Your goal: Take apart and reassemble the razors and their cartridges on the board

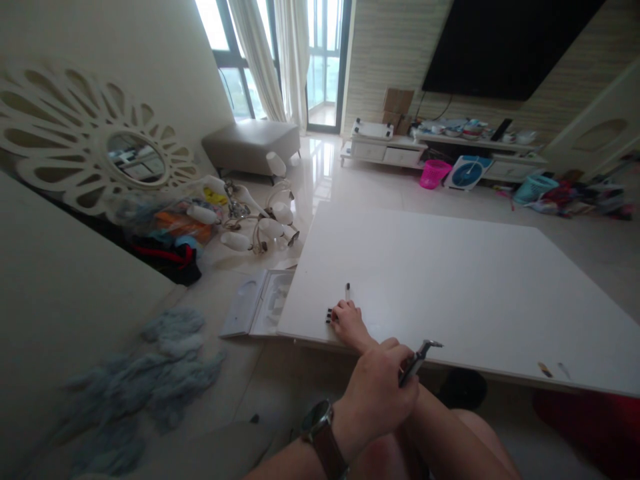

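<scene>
My left hand point(377, 380), wearing a wristwatch point(316, 417) with a brown strap, is closed around a slim dark tool point(413, 367) with a silver, bent head and a thin tip. This arm crosses above my right forearm. At the near left of the white table point(430, 267), my right hand point(351, 325) rests with its fingers curled down. Small black pieces point(329, 316) poke out beside its fingertips. Just beyond the fingers is a short white stick point(347, 291) with a dark end. Whatever the right fingers grip is hidden under them.
Small slim items point(545, 369) lie at the table's near right edge. An open white box point(267, 300) sits on the floor to the left, near a chandelier point(260, 223) and grey fluffy material point(165, 367). A pink basket point(434, 173) stands by the TV cabinet point(383, 155).
</scene>
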Available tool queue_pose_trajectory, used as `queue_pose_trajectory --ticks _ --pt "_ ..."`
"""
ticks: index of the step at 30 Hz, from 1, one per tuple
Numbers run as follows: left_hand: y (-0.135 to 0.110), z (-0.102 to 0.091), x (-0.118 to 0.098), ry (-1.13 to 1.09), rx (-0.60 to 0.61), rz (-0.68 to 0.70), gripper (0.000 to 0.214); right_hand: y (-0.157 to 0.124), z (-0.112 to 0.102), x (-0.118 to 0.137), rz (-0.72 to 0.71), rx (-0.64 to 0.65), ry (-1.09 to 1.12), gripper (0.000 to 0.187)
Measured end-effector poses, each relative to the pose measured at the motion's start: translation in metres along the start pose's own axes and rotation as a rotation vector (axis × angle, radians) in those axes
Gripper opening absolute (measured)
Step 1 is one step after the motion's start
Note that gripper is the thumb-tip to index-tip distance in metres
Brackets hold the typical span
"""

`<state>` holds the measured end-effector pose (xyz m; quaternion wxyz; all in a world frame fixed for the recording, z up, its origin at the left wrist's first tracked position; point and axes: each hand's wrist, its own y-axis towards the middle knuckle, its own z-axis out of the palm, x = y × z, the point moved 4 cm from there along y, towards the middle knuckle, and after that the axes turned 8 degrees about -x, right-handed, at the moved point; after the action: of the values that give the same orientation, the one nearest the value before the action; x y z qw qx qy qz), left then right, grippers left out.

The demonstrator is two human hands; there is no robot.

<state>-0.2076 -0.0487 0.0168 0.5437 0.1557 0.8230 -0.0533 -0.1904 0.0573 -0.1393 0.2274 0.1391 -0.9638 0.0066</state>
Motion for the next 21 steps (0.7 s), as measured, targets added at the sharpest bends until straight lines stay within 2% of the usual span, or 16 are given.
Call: queue_pose_trajectory --ticks 9,17,21 --pt "-0.001 -0.001 0.0 0.007 0.004 0.007 0.008 0.0 -0.002 0.003 -0.007 0.007 -0.05 0.004" --pt "0.0 0.0 0.001 -0.005 -0.005 -0.017 0.008 0.005 -0.001 0.01 -0.019 -0.106 -0.042 0.006" --pt "0.001 -0.002 -0.002 -0.034 -0.023 -0.025 0.008 0.009 -0.01 0.014 -0.038 -0.181 0.065 0.01"
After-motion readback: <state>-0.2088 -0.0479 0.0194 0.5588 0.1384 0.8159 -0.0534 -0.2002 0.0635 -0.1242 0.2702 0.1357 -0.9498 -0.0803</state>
